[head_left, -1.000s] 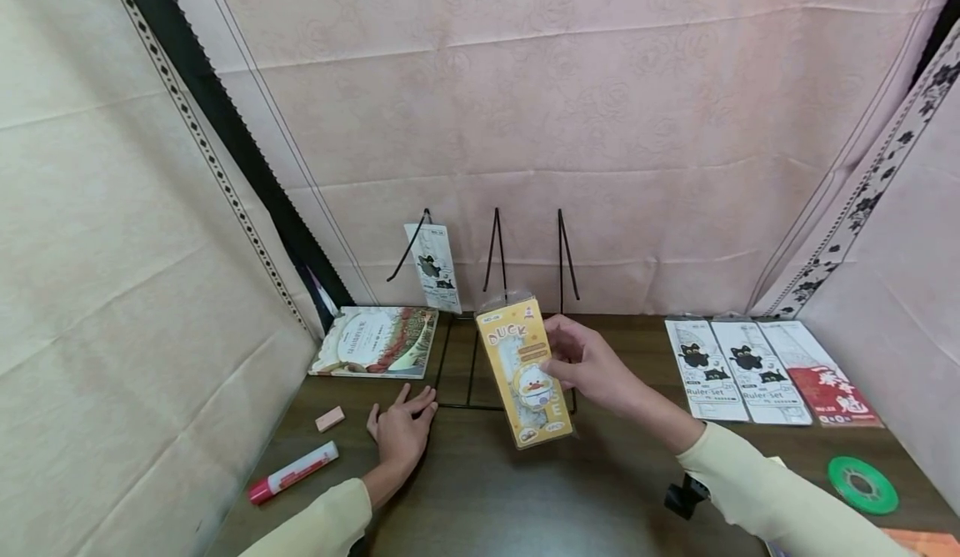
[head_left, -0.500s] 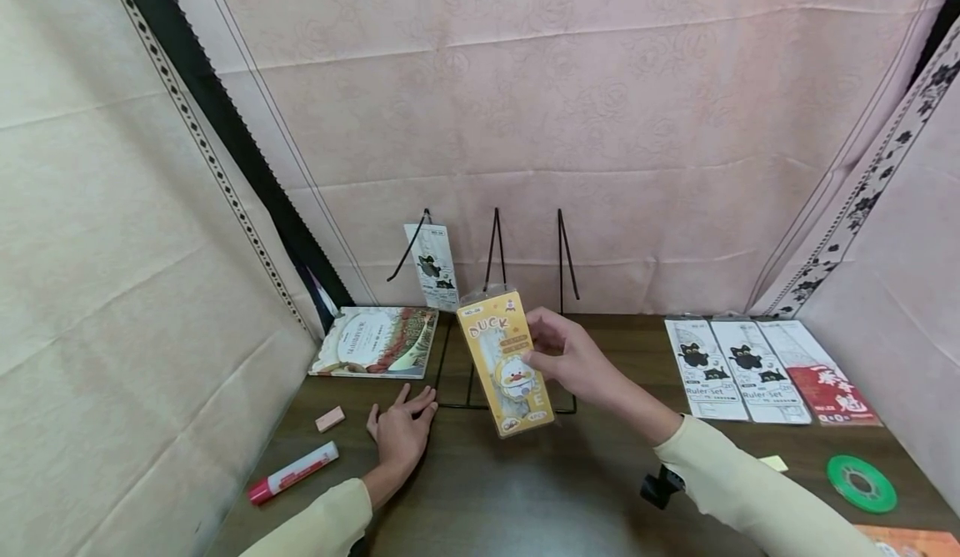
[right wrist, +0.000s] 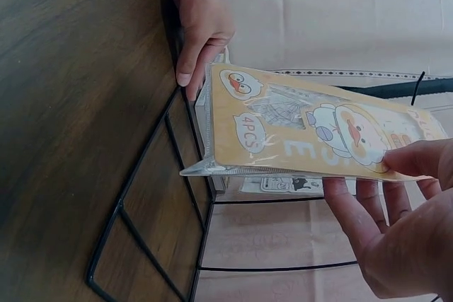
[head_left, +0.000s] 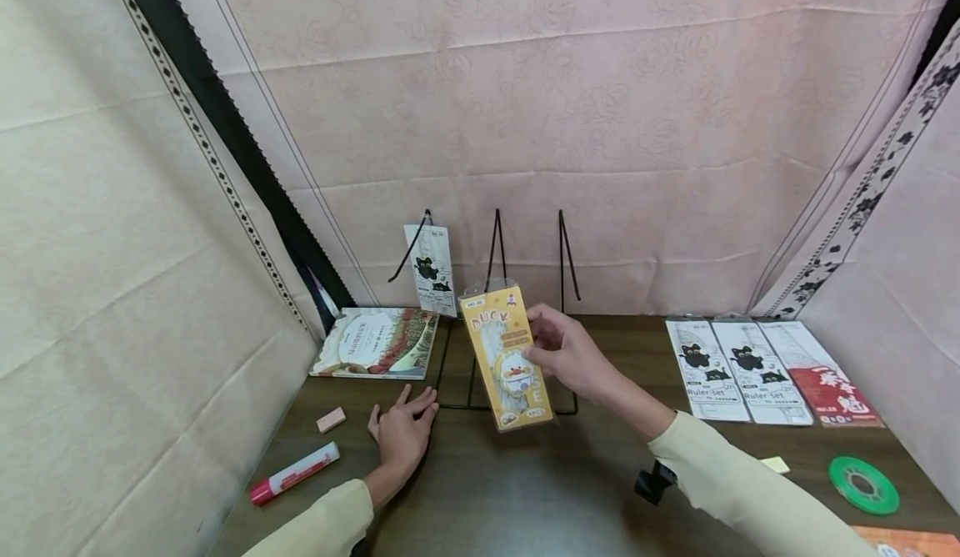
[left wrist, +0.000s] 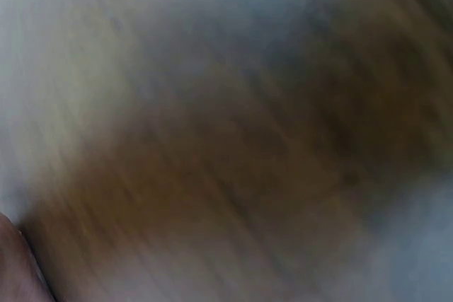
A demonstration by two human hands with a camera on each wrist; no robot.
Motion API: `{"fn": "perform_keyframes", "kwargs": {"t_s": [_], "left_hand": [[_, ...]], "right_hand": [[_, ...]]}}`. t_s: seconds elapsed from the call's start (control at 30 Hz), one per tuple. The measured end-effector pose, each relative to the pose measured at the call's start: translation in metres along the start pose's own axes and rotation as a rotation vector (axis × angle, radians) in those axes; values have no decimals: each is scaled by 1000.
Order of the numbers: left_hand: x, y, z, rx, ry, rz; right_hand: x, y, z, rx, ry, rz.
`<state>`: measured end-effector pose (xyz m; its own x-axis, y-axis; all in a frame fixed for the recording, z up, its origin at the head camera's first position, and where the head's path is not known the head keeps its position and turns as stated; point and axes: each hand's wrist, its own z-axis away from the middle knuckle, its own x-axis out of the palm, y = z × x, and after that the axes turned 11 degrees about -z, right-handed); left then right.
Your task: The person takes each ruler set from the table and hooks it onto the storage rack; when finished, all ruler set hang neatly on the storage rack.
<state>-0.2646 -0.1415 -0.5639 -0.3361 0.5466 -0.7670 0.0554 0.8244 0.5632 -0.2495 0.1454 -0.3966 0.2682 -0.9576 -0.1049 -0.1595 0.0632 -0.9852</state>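
My right hand [head_left: 573, 353] pinches a yellow duck-print ruler set package [head_left: 510, 361] by its right edge, thumb on the front and fingers behind. The package tilts slightly, its clear top tab overlapping the middle hook of a black wire display rack [head_left: 498, 248] in the head view. On the rack's left hook hangs a white cat-print ruler set [head_left: 432, 272]. My left hand [head_left: 403, 432] rests at the front left corner of the rack's base, fingers extended. Seen from the right wrist, a digit of the left hand [right wrist: 202, 26] touches the wire corner. The left wrist view is mostly blur.
A picture book [head_left: 378, 343], a pink eraser [head_left: 331, 420] and a red-capped glue stick [head_left: 295, 474] lie on the left. Two white ruler sets [head_left: 708, 371] and a red-and-white one [head_left: 832, 386] lie on the right, behind a green ring [head_left: 863, 485]. Fabric walls enclose the table.
My right hand has carried the yellow package left and slightly up, its tab now over the middle hook. The hanging white package has shifted slightly. My left hand stays at the rack's corner.
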Motion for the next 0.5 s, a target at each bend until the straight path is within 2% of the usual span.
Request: {"fn": "perform_keyframes", "kwargs": {"t_s": [0.3, 0.5], "left_hand": [[1, -1, 1, -11, 1, -4], [2, -2, 1, -10, 10, -1]], "right_hand": [[2, 3, -8, -38, 0, -13], [3, 4, -14, -27, 17, -8]]}}
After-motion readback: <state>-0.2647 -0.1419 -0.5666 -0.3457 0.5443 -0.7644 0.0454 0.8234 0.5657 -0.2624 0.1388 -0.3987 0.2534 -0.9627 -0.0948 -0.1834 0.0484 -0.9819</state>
